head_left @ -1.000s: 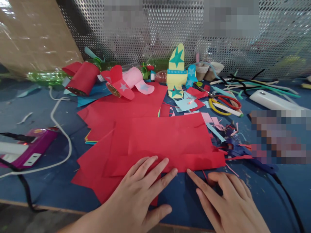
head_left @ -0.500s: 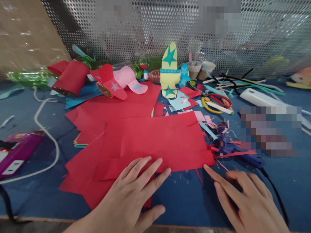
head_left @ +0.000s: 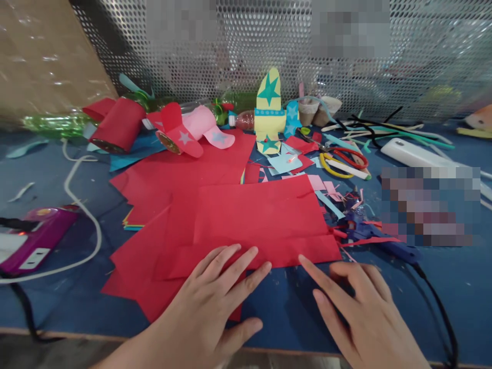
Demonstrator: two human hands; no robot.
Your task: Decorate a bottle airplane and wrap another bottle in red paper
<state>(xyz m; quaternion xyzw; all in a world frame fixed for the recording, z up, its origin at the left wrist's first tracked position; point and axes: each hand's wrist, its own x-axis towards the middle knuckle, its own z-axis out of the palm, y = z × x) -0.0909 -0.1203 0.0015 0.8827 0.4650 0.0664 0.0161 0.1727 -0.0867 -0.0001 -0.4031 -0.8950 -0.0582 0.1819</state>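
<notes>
A: Status of hands?

B: Left hand point(head_left: 209, 312) laid flat, fingers spread, pressing the near edge of the red paper sheet point(head_left: 261, 220). Right hand point(head_left: 361, 318) open, index finger extended, tip touching the sheet's near right edge; other fingers loosely curled on the blue table point(head_left: 292, 307). Nothing pinched.

A: Step in hand?

B: Judged as flattening or creasing — sheet held down along its near border. Next move likely calls for steady pressure from the left while the right runs along the edge, kept straight.

A: Sheet position?

B: Directly ahead of both hands, atop other red sheets, near edge under the fingertips.

A: Surroundings?

B: Glue gun point(head_left: 369, 236) just right of the sheet; scissors point(head_left: 342, 161) beyond; yellow paper rocket point(head_left: 269, 110) upright at the back; purple power strip point(head_left: 34, 241) far left.
</notes>
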